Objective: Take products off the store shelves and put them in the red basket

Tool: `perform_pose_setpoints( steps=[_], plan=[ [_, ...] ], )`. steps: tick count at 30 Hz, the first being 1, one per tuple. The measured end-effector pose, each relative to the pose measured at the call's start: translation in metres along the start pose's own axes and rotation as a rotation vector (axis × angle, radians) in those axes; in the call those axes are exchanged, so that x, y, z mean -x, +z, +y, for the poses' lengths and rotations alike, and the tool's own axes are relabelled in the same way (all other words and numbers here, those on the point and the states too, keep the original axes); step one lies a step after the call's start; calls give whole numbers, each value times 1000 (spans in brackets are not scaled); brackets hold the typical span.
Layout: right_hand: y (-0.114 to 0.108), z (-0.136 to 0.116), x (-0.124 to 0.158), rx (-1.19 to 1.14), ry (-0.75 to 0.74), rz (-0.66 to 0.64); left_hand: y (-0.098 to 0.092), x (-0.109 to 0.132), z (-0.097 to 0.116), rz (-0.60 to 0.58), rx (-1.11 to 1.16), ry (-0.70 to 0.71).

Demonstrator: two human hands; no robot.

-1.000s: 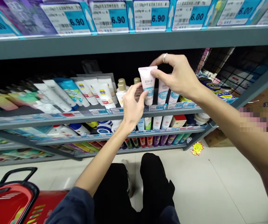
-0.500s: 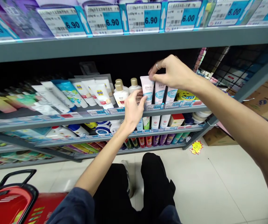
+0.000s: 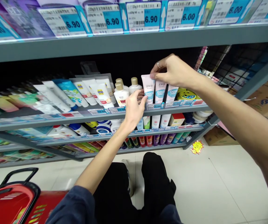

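Observation:
A pale pink tube (image 3: 148,88) with a teal label stands cap-down at the front of a grey shelf (image 3: 129,109), left of two like tubes (image 3: 163,91). My right hand (image 3: 174,71) pinches the top edge of the pink tube; a ring shows on one finger. My left hand (image 3: 134,109) reaches up from below, fingertips touching the tube's lower left side, fingers curled and loosely apart. White bottles with tan caps (image 3: 122,91) stand just left of the tube.
Price tags (image 3: 145,15) line the shelf above. Lower shelves (image 3: 162,127) hold more tubes and jars. A red shopping basket (image 3: 12,202) sits at the lower left. My black-trousered knees (image 3: 148,186) are over the tiled floor. Cardboard boxes (image 3: 262,105) stand on the right.
The pink tube, held in the air a second ago, has come down onto the shelf front beside the matching tubes. Both hands followed it and stay on it.

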State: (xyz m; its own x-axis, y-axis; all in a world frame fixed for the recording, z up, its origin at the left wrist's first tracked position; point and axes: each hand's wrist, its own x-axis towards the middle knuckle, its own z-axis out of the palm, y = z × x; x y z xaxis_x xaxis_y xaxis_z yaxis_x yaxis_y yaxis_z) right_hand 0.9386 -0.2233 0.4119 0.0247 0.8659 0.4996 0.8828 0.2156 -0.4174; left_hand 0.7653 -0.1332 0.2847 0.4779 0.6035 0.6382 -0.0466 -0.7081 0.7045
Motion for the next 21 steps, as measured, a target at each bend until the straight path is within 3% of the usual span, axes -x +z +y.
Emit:
perform_pose_setpoints(
  steps=[15, 21],
  plan=[
    [-24, 11, 6, 154, 116, -138, -3, 3, -2, -16, 4, -25],
    [-26, 10, 9, 96, 156, -115, -2, 2, 0, -36, -30, -56]
  ],
)
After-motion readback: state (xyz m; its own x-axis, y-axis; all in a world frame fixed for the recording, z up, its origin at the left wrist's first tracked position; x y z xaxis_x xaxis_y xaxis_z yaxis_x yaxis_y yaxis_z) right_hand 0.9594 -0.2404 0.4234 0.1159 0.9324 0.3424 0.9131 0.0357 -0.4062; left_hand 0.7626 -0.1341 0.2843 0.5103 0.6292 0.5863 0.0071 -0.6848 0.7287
